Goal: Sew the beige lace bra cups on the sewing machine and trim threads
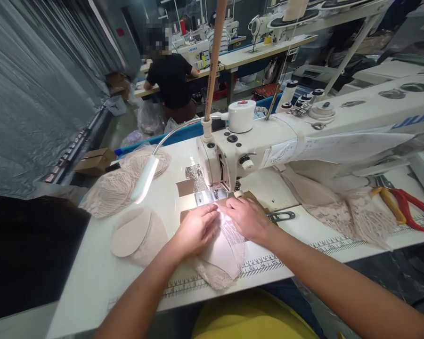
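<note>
A pale pink bra cup with lace [229,256] lies under the sewing machine head [215,162], its lower edge toward the table's front. My left hand [199,229] grips the cup's left side, fingers bent and pressed together near the needle area. On the other side, my right hand [247,219] pinches the cup's upper right edge, its fingertips close to the presser foot. The fingertips hide part of the fabric, and the needle itself is hard to make out. A lit lamp [146,179] on a bent neck shines from the left.
Lace cups [108,193] and a loose cup piece [130,233] lie left on the white table [88,263]. Rightward are small thread snips [281,216], beige lace fabric [339,212] and red-handled scissors [415,209]. A measuring tape [261,266] runs along the front edge. A person [171,77] sits beyond.
</note>
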A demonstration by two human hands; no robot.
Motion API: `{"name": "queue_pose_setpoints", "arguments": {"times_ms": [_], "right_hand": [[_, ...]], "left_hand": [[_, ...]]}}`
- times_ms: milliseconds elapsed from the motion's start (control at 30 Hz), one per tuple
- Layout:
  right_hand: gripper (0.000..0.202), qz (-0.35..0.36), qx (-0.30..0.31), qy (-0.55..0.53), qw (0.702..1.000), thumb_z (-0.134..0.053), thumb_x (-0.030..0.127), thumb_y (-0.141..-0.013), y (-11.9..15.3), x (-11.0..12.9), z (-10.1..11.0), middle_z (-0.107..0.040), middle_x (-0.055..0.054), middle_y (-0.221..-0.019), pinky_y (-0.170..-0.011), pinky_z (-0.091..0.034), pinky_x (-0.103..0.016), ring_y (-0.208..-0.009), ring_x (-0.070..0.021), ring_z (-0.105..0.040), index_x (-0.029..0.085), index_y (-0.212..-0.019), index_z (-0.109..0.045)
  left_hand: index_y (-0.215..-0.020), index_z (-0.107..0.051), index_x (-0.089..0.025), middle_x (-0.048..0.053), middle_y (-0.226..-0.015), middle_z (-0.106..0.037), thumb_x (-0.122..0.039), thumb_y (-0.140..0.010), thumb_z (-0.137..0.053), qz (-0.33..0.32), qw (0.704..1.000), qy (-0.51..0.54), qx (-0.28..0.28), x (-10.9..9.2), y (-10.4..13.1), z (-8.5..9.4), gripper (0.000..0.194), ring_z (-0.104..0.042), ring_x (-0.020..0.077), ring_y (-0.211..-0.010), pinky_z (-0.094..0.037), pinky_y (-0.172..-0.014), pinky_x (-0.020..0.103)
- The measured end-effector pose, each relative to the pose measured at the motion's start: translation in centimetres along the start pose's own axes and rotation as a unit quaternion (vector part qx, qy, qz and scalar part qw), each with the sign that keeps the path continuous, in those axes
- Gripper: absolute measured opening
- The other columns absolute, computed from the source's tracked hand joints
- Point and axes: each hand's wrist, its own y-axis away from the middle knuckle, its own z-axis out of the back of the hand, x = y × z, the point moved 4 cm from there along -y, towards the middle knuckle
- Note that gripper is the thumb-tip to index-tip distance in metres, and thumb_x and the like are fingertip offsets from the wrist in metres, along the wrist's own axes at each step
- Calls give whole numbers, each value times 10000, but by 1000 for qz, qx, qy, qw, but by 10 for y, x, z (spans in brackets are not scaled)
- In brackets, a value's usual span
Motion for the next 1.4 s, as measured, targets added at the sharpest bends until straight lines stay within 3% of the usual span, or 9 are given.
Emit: {"name": "queue_pose_setpoints", "arguments": {"times_ms": [233,633,767,867,1000,1133,1267,1333,1400], "right_hand": [[398,-36,4,28,999,-429,32,-855,-3,2,3,-643,-76,-907,-690,-340,-322,-829,-200,-540,195,-1154,-636],[363,-87,7,37,996,-433,59,-857,-12,0,-1,-651,-94,-911,-708,-345,-346,-864,-236,-563,186,-1132,-634],[349,-80,2,34,996,-446,69,-850,-10,-2,-2,-642,-88,-889,-686,-334,-333,-815,-222,-554,190,-1116,-637],[319,-69,-8,28,997,-429,73,-853,-7,-4,-1,-624,-70,-832,-671,-324,-321,-767,-203,-537,187,-1053,-650],[275,-52,-27,17,998,-401,75,-867,-4,-7,0,-599,-49,-779,-673,-327,-305,-706,-173,-513,176,-900,-654],[294,-61,-43,-9,997,-385,129,-912,-3,-10,-3,-625,-45,-805,-702,-355,-296,-742,-179,-542,190,-988,-662],[317,-74,-36,-36,996,-372,151,-922,-3,-14,-4,-659,-56,-863,-711,-389,-298,-780,-191,-572,196,-1046,-660],[324,-70,-22,-52,996,-379,132,-905,0,-15,1,-665,-63,-923,-726,-411,-298,-817,-195,-584,190,-1062,-656],[325,-64,-3,-75,995,-386,128,-895,5,-15,9,-660,-74,-979,-725,-431,-292,-854,-198,-591,180,-1072,-653]], "left_hand": [[-1344,-472,-87,159,-1404,-462,-342,-888,-459,47,992,-106,56,7,-7,1,522,-436,315,-1278,-410,-1034,498],[-1414,-353,-62,208,-1476,-319,-312,-879,-451,-16,987,-105,117,30,-19,3,599,-307,322,-1370,-311,-1106,514],[-1421,-343,-78,200,-1490,-294,-214,-830,-490,-48,985,-95,137,34,-20,5,624,-286,320,-1380,-289,-1117,517],[-1371,-429,-96,198,-1466,-350,-153,-817,-488,-45,989,-85,110,33,-14,10,560,-335,329,-1353,-321,-1099,526],[-1297,-508,-152,158,-1424,-415,-200,-886,-451,-15,998,-52,38,23,6,21,418,-399,295,-1307,-395,-1061,479],[-1256,-529,-165,138,-1354,-484,-226,-891,-466,1,1000,-28,5,-1,17,24,375,-421,276,-1275,-400,-1054,461],[-1097,-611,-140,125,-1121,-613,-249,-857,-532,3,1000,-30,2,-23,5,12,276,-563,256,-1037,-494,-893,418],[-915,-644,-133,107,-940,-641,-239,-868,-511,10,999,-46,3,-24,1,4,176,-586,228,-867,-511,-764,380],[-756,-622,-137,87,-794,-621,-205,-889,-458,22,998,-61,-4,-19,0,1,222,-566,204,-757,-494,-685,351]]}}
